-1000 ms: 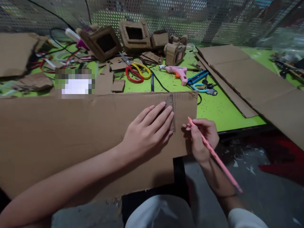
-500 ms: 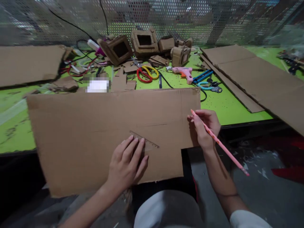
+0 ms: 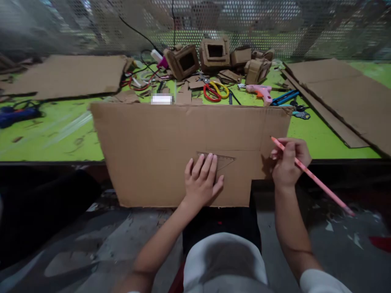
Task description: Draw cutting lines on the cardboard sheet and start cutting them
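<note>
A large brown cardboard sheet (image 3: 146,162) with a notch cut from its lower right corner leans over the table's near edge. Thin pencil lines run across its middle and right side. My left hand (image 3: 203,175) lies with fingers stretched out on a clear triangular ruler (image 3: 227,160), pressing it against the cardboard; part of the ruler is under the fingers. At the sheet's right side, my right hand (image 3: 288,162) grips a pink pencil (image 3: 320,185). Its tip points up and left, close to the cardboard; whether it touches cannot be told.
Behind the sheet lie red-and-yellow scissors (image 3: 215,90), a pink glue gun (image 3: 261,91), a blue cutter (image 3: 285,98) and cardboard scraps. Several cardboard box shapes (image 3: 215,55) stand farther back. Other cardboard sheets lie left (image 3: 82,77) and right (image 3: 342,97) on the green table (image 3: 64,142).
The view has shifted left, so things appear farther right. The triangular ruler has turned, its long edge now nearly level near the pencil line. My left hand stays on it; the right keeps the pencil.
</note>
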Available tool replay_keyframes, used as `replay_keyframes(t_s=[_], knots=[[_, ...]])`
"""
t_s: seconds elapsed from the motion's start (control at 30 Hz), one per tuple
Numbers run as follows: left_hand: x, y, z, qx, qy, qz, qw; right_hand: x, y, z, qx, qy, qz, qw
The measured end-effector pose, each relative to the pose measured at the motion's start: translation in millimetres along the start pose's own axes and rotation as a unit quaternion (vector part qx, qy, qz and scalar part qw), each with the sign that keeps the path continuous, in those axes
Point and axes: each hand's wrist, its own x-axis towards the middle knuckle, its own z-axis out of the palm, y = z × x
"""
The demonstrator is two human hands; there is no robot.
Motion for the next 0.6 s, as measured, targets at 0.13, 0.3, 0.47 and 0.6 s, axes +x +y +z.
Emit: replay_keyframes(t_s=[0.13, 0.3, 0.47, 0.6], knots=[[4, 4, -1.5, 0.001, -0.01, -0.029, 1.0, -5, -11, 20, 0.066, 0.028, 0.013, 0.997], [7, 8, -6.9, -0.019, -0.055, -0.052, 0.997, -8, -14, 38, 0.05, 0.05, -0.079, 0.994], [7, 12, -8.5, -0.029, -0.082, -0.07, 0.994, 25, 3, 13, -0.1, 0.048, -0.138, 0.984], [6, 12, -5.6, -0.028, -0.062, -0.068, 0.995, 46, 26, -12, -0.191, 0.054, -0.016, 0.98]])
